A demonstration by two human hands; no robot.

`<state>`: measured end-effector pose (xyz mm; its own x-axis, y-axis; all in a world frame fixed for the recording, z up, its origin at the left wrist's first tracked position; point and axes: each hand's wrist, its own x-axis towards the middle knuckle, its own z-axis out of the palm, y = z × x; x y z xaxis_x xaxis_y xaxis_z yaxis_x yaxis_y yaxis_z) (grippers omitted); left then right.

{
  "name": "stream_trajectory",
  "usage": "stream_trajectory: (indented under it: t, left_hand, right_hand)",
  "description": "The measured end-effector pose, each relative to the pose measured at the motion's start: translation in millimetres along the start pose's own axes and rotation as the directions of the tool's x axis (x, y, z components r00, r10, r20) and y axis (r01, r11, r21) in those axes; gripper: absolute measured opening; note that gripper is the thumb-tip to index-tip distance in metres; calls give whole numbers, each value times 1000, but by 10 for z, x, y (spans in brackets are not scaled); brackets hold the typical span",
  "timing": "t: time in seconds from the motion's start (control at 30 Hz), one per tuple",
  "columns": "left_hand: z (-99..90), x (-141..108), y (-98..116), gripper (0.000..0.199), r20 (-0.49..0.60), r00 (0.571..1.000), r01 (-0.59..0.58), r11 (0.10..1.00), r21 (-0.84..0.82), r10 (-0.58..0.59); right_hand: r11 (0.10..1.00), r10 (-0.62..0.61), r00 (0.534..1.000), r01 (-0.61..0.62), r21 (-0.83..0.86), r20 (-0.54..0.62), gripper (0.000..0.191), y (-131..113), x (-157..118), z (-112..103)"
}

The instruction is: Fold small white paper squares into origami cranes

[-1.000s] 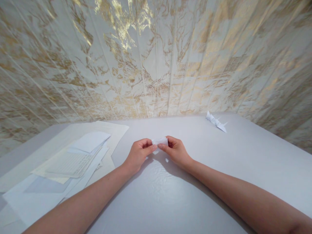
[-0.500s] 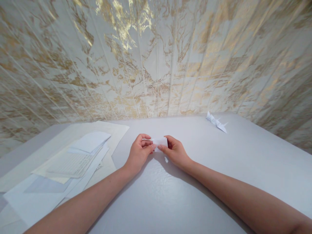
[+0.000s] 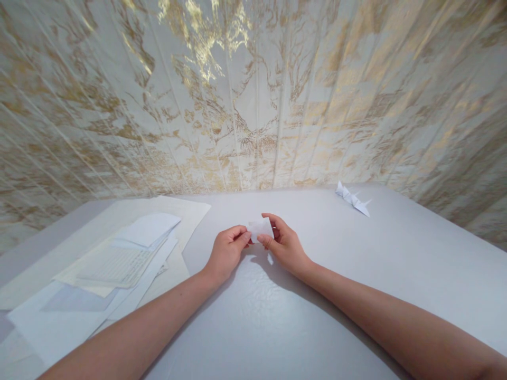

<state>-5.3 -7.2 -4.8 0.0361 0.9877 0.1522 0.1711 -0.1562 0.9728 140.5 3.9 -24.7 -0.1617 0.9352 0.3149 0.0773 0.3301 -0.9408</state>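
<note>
A small piece of white paper (image 3: 260, 228) is held between my two hands, just above the middle of the table. My left hand (image 3: 228, 248) pinches its left edge between thumb and fingers. On the other side, my right hand (image 3: 285, 243) grips the right part, thumb in front and fingers behind, with the index finger raised along the top. Whether the paper is folded in layers is too small to make out. Both hands cast shadows on the tabletop below.
On the left lies a pile of loose paper sheets (image 3: 79, 327), one with writing on it (image 3: 114, 266). Several small folded white paper figures (image 3: 352, 199) stand in a row at the back right of the white table (image 3: 253, 327). Behind rises a gold-patterned wall covering (image 3: 253, 105).
The left fingers have closed in from spread to a pinch on the paper's edge. The right index finger has lifted, and the paper's face is tilted a little differently.
</note>
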Motion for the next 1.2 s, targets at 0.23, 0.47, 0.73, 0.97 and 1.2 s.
stream_trajectory:
  t: [0.23,0.47,0.73,0.97,1.2]
  left_hand:
    - [22,-7,6,23,17,996,87,992,-86,-86]
    - [-1,23,-35,21,-32,999,30,999,-36,-31]
    - [30,-5,8,15,60,992,120,965,-235,-109]
    - [14,8,0,10,-37,999,31,982,-186,-39]
    - [39,16,-25,12,-76,996,27,981,-191,-42]
  right_hand:
    - [997,-40,999,41,59,-25,49,24,2,3]
    - [995,-87,996,87,38,-3,45,22,-2,-16]
    - [986,-167,986,166,-19,-15,45,-11,-15,-27]
    - [977,-52,998,60,204,-43,49,-15,1,19]
    - [975,-39,997,51,214,-63,47,-31,-7,35]
